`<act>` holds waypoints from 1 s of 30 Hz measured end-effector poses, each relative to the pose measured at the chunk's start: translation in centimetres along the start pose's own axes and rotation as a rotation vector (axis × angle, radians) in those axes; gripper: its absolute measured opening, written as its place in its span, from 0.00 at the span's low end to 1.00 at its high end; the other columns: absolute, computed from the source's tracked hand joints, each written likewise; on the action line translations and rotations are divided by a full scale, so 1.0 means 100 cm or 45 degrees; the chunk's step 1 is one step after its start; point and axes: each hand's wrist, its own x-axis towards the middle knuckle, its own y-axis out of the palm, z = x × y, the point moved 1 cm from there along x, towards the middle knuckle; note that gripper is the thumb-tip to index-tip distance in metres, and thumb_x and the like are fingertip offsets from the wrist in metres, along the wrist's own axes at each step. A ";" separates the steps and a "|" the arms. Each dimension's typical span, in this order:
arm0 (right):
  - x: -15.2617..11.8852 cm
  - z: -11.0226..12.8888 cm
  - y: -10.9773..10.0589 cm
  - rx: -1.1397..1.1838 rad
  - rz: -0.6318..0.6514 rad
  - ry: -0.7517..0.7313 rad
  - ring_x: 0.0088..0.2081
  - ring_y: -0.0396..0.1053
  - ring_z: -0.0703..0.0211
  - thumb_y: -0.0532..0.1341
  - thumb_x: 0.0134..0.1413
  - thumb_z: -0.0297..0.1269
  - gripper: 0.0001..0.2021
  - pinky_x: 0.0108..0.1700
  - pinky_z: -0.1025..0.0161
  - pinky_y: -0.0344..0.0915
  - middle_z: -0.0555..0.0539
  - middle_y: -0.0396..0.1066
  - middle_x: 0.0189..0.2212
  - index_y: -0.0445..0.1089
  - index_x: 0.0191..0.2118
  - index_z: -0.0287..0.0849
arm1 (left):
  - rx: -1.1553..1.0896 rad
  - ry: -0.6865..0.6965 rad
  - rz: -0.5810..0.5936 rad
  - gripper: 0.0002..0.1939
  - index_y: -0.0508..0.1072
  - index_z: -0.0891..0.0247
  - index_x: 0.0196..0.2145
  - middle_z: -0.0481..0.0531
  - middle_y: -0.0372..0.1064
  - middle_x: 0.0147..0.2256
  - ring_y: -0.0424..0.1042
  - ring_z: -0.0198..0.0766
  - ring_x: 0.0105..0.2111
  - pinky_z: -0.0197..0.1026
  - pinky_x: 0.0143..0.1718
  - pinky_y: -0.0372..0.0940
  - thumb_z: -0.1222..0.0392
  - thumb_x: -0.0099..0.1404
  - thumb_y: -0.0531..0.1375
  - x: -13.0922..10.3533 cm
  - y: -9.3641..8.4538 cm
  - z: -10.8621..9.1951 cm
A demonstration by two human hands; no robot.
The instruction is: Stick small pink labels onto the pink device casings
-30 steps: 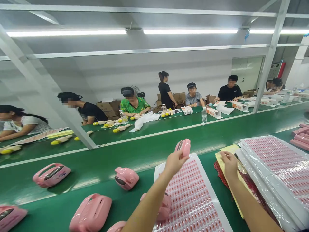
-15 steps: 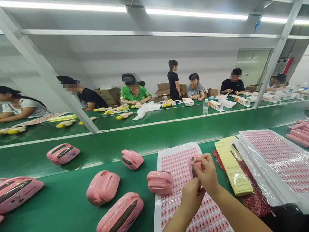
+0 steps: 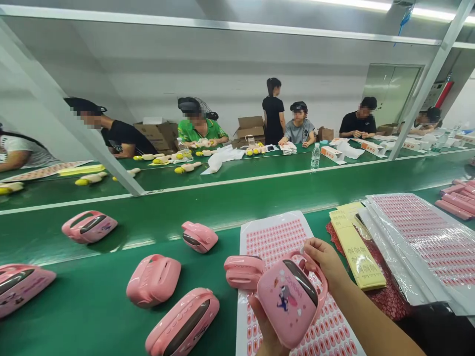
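Note:
A glossy pink plastic case (image 3: pixel 284 306) with a loop handle, a dark strip and a printed cartoon figure is tilted toward me. My left hand (image 3: pixel 266 329) grips it from below, its fingers partly hidden behind the case. At the handle's upper end, my right hand (image 3: pixel 323 257) is closed in a pinch; a tiny pale bit shows at its fingertips, too small to name. Beneath both hands lies a sheet of pink oval stickers (image 3: pixel 256 237). Another pink case (image 3: pixel 243 272) rests on the sheet's left edge, just behind the held one.
Several pink cases (image 3: pixel 154 281) stand on the green table (image 3: pixel 92 301) at left. To the right are yellow printed strips (image 3: pixel 358 257), plastic-wrapped sticker sheets (image 3: pixel 419 232) and pink parts (image 3: pixel 458 200). A slanted metal post (image 3: pixel 74 113) rises at left. Co-workers sit across the line.
The held case has come nearer and turned its printed face toward me. My right hand has moved from its dark strip to the handle's end. The view has shifted slightly.

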 end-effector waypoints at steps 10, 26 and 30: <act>-0.009 0.014 -0.026 -0.109 -0.097 -0.084 0.28 0.59 0.66 0.72 0.25 0.46 0.18 0.36 0.64 0.58 0.54 0.62 0.22 0.66 0.19 0.41 | -0.561 -0.108 -0.488 0.23 0.71 0.58 0.45 0.53 0.75 0.33 0.74 0.47 0.34 0.50 0.42 0.65 0.46 0.54 0.59 -0.001 0.012 -0.041; -0.021 -0.015 0.000 -0.798 -0.044 -0.173 0.29 0.55 0.61 0.61 0.37 0.44 0.10 0.34 0.61 0.55 0.51 0.57 0.26 0.64 0.20 0.43 | -0.146 0.122 -0.713 0.25 0.65 0.57 0.46 0.51 0.69 0.41 0.71 0.37 0.36 0.36 0.33 0.68 0.55 0.50 0.66 0.001 0.045 -0.045; -0.023 -0.015 0.001 -0.794 -0.054 -0.163 0.30 0.56 0.60 0.61 0.37 0.44 0.10 0.35 0.60 0.56 0.51 0.56 0.26 0.64 0.20 0.43 | -0.142 0.142 -0.720 0.24 0.65 0.57 0.45 0.52 0.67 0.43 0.71 0.37 0.37 0.38 0.35 0.69 0.55 0.51 0.65 -0.001 0.047 -0.046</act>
